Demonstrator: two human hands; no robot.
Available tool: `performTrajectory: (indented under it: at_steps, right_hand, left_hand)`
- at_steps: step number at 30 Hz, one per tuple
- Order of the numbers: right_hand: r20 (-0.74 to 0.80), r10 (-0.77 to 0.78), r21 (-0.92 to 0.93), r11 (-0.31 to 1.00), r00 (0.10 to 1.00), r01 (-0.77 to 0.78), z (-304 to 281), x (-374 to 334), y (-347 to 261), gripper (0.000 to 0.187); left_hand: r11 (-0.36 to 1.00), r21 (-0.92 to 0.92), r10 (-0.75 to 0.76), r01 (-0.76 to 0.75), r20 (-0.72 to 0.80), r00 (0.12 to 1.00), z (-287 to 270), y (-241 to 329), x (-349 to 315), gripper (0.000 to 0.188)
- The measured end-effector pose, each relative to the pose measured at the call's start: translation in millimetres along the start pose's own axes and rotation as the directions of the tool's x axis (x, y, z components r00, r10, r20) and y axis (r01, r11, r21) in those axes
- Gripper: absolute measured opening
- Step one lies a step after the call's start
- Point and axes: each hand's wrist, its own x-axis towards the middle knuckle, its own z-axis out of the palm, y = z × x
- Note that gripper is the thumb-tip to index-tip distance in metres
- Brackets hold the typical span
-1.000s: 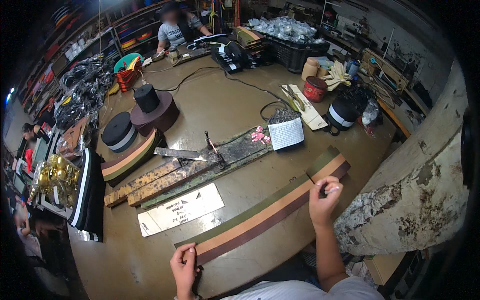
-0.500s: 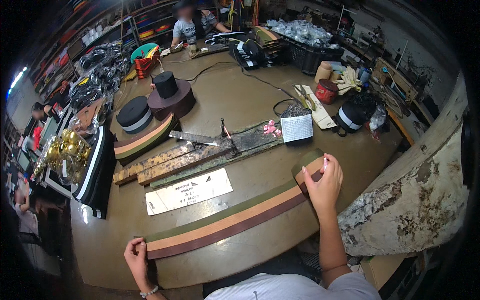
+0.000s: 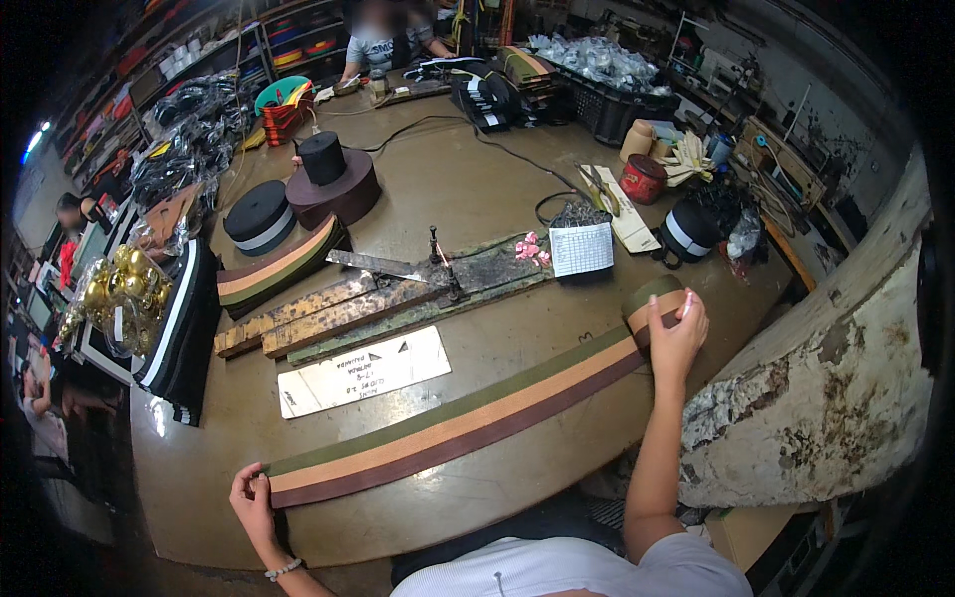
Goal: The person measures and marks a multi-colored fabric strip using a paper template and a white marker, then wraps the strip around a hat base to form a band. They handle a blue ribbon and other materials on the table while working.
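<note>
A long webbing strap (image 3: 448, 424) with green, tan and dark brown stripes stretches across the near part of the table, flat and rising slightly to the right. At its left end my left hand (image 3: 252, 499) pinches the edge between thumb and fingers. My right hand (image 3: 678, 338) grips the other end, where the strap turns up into a curled loop (image 3: 652, 303). A small whitish stick (image 3: 685, 306) shows between the right fingers; its kind cannot be made out. Just beyond the strap lies a cream card template (image 3: 365, 372) with dark markings.
Wooden bars (image 3: 338, 316) with upright bolts and a metal blade lie mid-table. A black webbing roll (image 3: 259, 217), folded striped straps (image 3: 279, 269) and a paper-covered container (image 3: 581, 249) stand around them. Pliers (image 3: 601, 189) lie far right. A co-worker (image 3: 383, 50) sits opposite.
My right hand has moved right and farther away, drawing out more strap along the table. My left hand keeps its pinch on the left end. The view has shifted slightly.
</note>
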Motion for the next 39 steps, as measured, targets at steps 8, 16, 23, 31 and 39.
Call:
performTrajectory:
  at_steps: [8, 16, 23, 31, 39]
  right_hand:
    - [0.202, 0.106, 0.166, 0.976, 0.974, -0.140, -15, 4, -15, 0.058]
    - [0.212, 0.320, 0.221, 0.905, 0.923, -0.365, -5, -8, -15, 0.051]
    - [0.281, 0.477, 0.376, 0.743, 0.833, -0.553, 8, 11, 44, 0.056]
    - [0.054, 0.297, 0.376, 0.879, 0.953, -0.295, 11, -14, 26, 0.040]
    - [0.053, 0.495, 0.580, 0.692, 0.867, -0.430, 23, -22, 55, 0.042]
  left_hand:
    - [0.645, -0.758, -0.245, -0.098, -0.327, 0.913, -52, -32, 8, 0.028]
    - [0.567, -0.774, -0.369, -0.281, -0.544, 0.754, -122, -125, 20, 0.028]
    - [0.572, -0.790, -0.427, -0.221, -0.517, 0.742, -112, -112, 22, 0.034]
    - [0.489, -0.838, -0.479, -0.242, -0.490, 0.728, -115, -106, 25, 0.037]
    - [0.446, -0.849, -0.498, -0.283, -0.498, 0.710, -96, -78, 23, 0.038]
